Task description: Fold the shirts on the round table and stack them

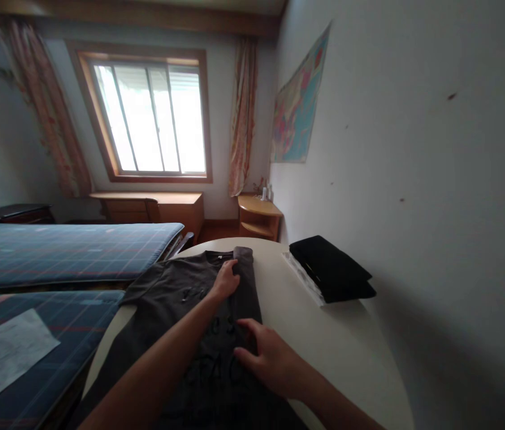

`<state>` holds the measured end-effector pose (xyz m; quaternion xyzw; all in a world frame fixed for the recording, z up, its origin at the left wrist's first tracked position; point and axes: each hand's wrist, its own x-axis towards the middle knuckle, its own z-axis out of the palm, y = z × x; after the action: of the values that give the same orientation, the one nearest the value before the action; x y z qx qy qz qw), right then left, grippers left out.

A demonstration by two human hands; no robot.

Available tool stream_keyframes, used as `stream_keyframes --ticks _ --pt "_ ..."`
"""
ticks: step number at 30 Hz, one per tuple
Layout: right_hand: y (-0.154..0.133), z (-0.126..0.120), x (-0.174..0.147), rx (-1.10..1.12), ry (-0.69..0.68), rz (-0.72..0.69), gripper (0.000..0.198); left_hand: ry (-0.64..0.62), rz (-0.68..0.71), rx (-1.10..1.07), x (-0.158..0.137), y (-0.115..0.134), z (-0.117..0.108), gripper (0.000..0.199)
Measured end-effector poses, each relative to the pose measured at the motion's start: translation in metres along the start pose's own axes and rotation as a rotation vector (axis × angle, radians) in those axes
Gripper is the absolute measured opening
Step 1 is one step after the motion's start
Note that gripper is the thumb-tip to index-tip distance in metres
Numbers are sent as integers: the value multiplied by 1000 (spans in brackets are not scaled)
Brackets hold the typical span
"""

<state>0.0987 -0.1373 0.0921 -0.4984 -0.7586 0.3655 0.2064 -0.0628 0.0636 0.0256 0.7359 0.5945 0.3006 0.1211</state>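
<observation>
A dark grey T-shirt [158, 325] with black lettering lies spread on a round, cream-coloured table. Its collar points toward the window, and one sleeve is spread out at the left. The right side looks folded inward, forming a strip beside the collar. My left hand [226, 280] rests on this strip just below the collar, fingers stretched forward over the cloth. Lower down, my right hand [274, 359] is at the shirt's right part, thumb and forefinger apart around the lettering. Its other fingers are partly hidden.
A stack of folded black cloth [330, 269] on clear plastic sits at the table's right edge, by the white wall. To the left are beds with blue checked mattresses [68, 251] and a paper sheet [10, 358]. A desk [176, 206] and corner shelf [259, 206] stand beyond.
</observation>
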Motion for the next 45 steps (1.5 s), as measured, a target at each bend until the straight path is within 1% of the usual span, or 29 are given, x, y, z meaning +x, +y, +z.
stream_keyframes --ticks 2,4,5,8,9,11,13,14,15,18,19,20,22,25,28,31,35,40,45 --pt "-3 9 -1 11 -103 -10 64 -9 -3 40 -5 -12 -8 64" --pt "-3 19 -1 -41 -191 -10 64 -42 -4 86 -15 -24 -10 66" --pt "-3 23 -1 -63 -223 -14 60 -60 -2 110 -20 -28 -9 67" --pt "-5 31 2 -64 -310 -65 32 -97 16 180 -36 -35 -6 61" --pt "-4 32 5 -55 -353 -90 28 -100 24 201 -39 -35 -6 60" --pt "-1 30 11 -52 -425 -119 29 -92 40 233 -42 -33 -8 59" --pt "8 23 18 -46 -439 -77 29 -86 87 259 -41 -28 -12 61" --pt "13 19 22 -56 -402 -40 29 -91 134 271 -40 -25 -14 61" --pt "20 14 25 -91 -335 0 28 -105 195 282 -38 -21 -16 60" --pt "40 -3 34 -327 -20 132 25 -176 360 308 -31 -7 -18 55" --pt "46 -7 36 -410 76 177 25 -200 386 311 -28 -2 -17 54" --pt "52 -11 37 -464 135 221 26 -224 401 315 -25 3 -15 54" --pt "61 -13 37 -469 150 275 29 -262 415 326 -19 11 -11 55" --pt "69 -4 35 -352 97 249 30 -293 417 344 -11 19 -2 54" --pt "68 10 32 -323 92 234 25 -299 395 358 -3 21 6 42" --pt "62 16 31 -329 116 243 20 -291 360 376 3 22 12 36" --pt "65 6 34 -293 152 262 17 -272 328 401 13 29 19 35" --pt "89 -10 39 -272 203 302 16 -236 286 397 31 43 36 35" --pt "109 -27 42 -304 279 358 14 -200 252 323 51 61 60 38"
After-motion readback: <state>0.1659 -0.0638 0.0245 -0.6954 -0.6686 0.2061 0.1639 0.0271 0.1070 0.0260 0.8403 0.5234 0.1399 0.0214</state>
